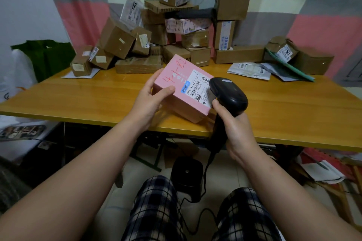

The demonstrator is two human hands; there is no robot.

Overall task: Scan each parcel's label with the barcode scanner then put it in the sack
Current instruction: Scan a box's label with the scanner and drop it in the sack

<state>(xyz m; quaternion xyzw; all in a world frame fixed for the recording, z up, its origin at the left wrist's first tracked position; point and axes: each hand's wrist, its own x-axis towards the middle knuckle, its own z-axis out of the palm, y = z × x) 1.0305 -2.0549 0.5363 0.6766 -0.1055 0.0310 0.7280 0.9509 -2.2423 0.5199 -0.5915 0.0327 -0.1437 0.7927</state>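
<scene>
My left hand (149,98) grips a pink parcel (176,94) by its left end, tilted above the front of the wooden table (78,96). A white barcode label (199,88) and red handwriting face up on it. My right hand (235,129) grips the handle of a black barcode scanner (228,94), whose head sits right over the label's right edge. A green sack (47,56) stands open beyond the table's left end.
Several brown cardboard parcels (174,31) are piled along the back of the table, with flat mailers (250,70) at the right. A black scanner stand (187,174) sits on the floor between my knees, its cable trailing. Clutter lies under and right of the table.
</scene>
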